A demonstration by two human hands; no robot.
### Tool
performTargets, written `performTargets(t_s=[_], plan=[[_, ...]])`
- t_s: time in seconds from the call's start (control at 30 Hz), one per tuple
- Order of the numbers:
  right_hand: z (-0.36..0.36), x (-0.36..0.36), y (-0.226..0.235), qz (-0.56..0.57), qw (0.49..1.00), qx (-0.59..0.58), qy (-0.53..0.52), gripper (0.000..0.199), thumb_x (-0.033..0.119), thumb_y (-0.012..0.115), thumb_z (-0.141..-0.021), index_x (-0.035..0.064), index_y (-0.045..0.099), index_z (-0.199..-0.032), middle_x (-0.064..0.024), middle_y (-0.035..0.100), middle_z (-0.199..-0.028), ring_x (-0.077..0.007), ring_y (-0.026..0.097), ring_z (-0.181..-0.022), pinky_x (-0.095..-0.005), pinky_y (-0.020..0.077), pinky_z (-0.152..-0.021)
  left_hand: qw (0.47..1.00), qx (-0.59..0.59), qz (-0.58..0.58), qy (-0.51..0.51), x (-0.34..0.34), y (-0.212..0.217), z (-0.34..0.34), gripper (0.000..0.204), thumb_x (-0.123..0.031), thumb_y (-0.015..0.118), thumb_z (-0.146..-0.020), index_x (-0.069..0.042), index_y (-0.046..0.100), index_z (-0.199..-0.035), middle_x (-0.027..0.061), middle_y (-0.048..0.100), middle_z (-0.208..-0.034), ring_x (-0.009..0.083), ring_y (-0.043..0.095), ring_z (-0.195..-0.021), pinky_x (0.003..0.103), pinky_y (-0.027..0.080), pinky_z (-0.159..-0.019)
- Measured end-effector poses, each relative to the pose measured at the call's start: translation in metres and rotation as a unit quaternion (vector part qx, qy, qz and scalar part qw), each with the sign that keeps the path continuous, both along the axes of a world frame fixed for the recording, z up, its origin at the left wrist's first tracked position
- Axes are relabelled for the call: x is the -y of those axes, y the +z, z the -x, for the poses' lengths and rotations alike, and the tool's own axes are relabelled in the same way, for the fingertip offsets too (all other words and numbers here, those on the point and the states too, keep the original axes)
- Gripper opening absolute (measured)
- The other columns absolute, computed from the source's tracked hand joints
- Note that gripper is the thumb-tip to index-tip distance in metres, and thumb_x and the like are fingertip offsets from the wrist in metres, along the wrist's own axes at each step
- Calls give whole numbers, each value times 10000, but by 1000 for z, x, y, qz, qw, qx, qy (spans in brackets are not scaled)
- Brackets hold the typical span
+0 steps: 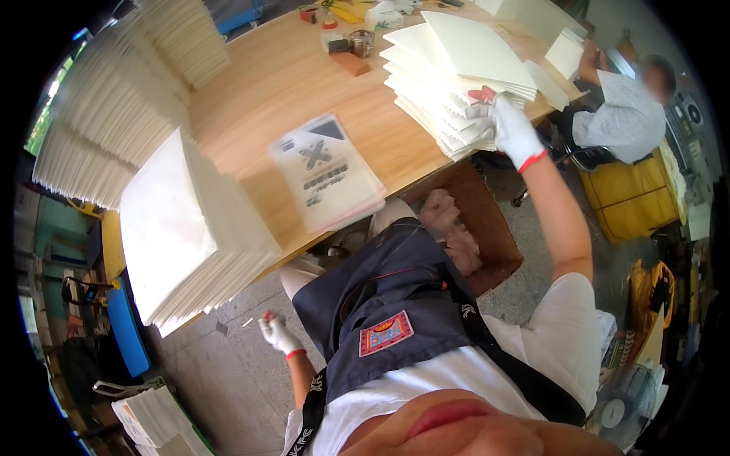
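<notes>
My right hand (511, 131), in a white glove with a red cuff and a bare fingertip showing, is at the near right edge of a stack of white sheets (449, 68). Its fingers are spread against the sheets, whose layers fan out unevenly. I cannot see a sheet held between them. My left hand (280, 335), gloved alike, hangs low beyond the table's near edge. It is empty, with its fingers loosely bent and apart. Between the stacks lies a flat pile of printed clear plastic bags (327, 171) with dark markings.
A tall block of white sheets (175, 220) stands at the table's left corner, with higher stacks (114, 99) behind. A metal jar (361, 43) and a brown block (350, 64) sit far back on the wooden table (251, 99). Below is a brown box (490, 243); another person (623, 114) sits at right.
</notes>
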State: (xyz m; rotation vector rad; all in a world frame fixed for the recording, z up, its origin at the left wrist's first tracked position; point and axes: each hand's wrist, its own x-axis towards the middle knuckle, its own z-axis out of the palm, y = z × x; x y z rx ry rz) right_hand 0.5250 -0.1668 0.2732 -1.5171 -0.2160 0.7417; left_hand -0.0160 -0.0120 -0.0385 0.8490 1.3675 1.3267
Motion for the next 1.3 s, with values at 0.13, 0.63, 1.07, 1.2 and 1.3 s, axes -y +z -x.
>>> performTargets(t_s=[0.13,0.63,1.07,1.2,1.3], plan=[[-52,6,-1,-133,972,-196,-9,261,219,340,-953,111,461,-1158,-155,576,-1007,-111,554,-532,-170,463,-384,929,-239,-168,-226,11,29,-75,123,15,527,-818,-17,612,-901,91,611,-837,185,567,-779,270,446,-723],[-36,-25,-4,-175,976,-82,-101,150,127,464,-908,21,526,-995,-78,609,-792,-87,522,-525,-175,406,-378,461,-595,-497,-431,-83,84,-270,520,-484,497,-806,-195,497,-1238,115,396,-1289,334,352,-1151,462,296,-921],[-65,88,-49,-241,963,-94,-75,123,180,460,-920,66,504,-938,-48,533,-782,-104,520,-592,-204,411,-415,523,-634,-331,-464,-98,117,-267,318,-107,604,-697,-165,522,-999,66,530,-1060,281,535,-959,395,481,-738],[-29,74,-12,-271,953,-56,-127,51,82,467,-903,40,486,-925,-14,486,-683,-67,383,-452,-180,291,-336,613,-557,-303,-471,-111,108,-249,307,-88,585,-693,-165,539,-987,57,531,-1060,270,536,-952,389,483,-746],[18,73,-12,-204,972,11,-115,200,72,490,-883,-8,498,-1065,-61,594,-874,-93,557,-604,-165,400,-383,644,-575,-286,-416,-110,107,-239,288,-96,572,-699,-160,554,-979,49,540,-1049,257,531,-965,384,475,-768]])
